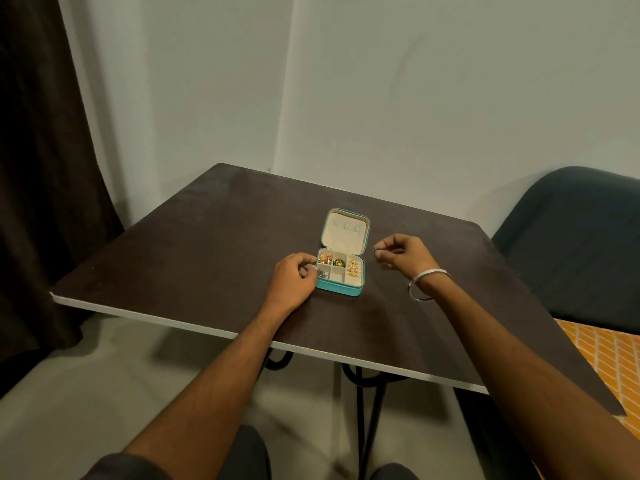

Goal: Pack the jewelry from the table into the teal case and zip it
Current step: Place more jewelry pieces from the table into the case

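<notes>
A: Largest first. What did the bench hold?

B: A dark table (207, 244) stood in a corner against pale walls, with a dark curtain (41, 168) to the left and a dark chair (575, 244) to the right. An orange patterned cloth (602, 355) showed at the lower right, below the chair.

A: And the case?

B: The teal case (341, 291) lay open near the table's middle. Its lid (346, 232) stood tilted back, cream lining facing the camera. The tray was split into small compartments.

A: Contents, by compartment?

B: Far left: gold pieces (325, 258). Far middle: a green and gold piece (339, 262). Right column: gold rings (353, 267) in a row. Near left: small silver pieces (322, 273). The near middle compartment looked cream only.

A: Hands?

B: The left hand (292, 278) rested on the table with fingers curled, touching the case's left side by the silver pieces. Whether it pinched anything, I could not tell. The right hand (405, 252) hung above the table, just right of the case, apart from it, with a silver bangle (424, 284) on the wrist. Its thumb and fingertips pinched a small ring (377, 250).
</notes>
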